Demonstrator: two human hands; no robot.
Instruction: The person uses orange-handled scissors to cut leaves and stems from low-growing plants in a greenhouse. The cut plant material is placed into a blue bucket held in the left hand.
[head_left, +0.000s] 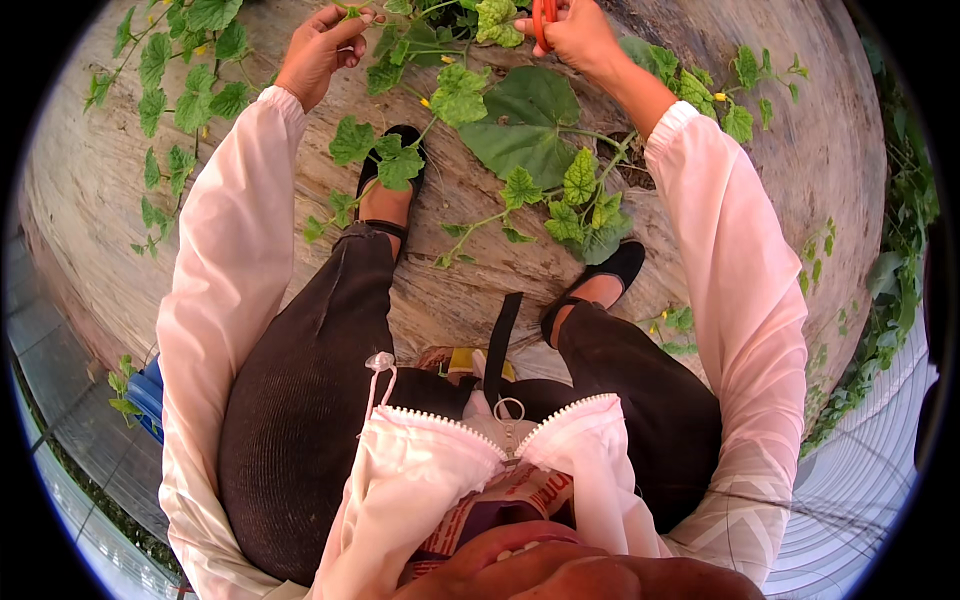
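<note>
Up at the top edge, my left hand (324, 52) pinches a thin green shoot (354, 10) between thumb and fingers. My right hand (579, 41) grips the red handles (543, 22) of what look like scissors; their blades are not visible. Between the two hands grows a leafy vine (459, 94) with lobed leaves and small yellow flowers. One broad, darker green leaf (529, 124) lies flat below my right hand. Another vine stem with bright, mottled leaves (580, 180) runs past my right wrist towards my shoe.
A weathered ground sheet (465, 292) spreads under the plants. My black shoes (397, 161) stand among trailing stems. More vines (196, 97) trail at the left. Part of a blue plastic object (148, 397) shows behind my left sleeve. Dense greenery (900, 247) lines the right edge.
</note>
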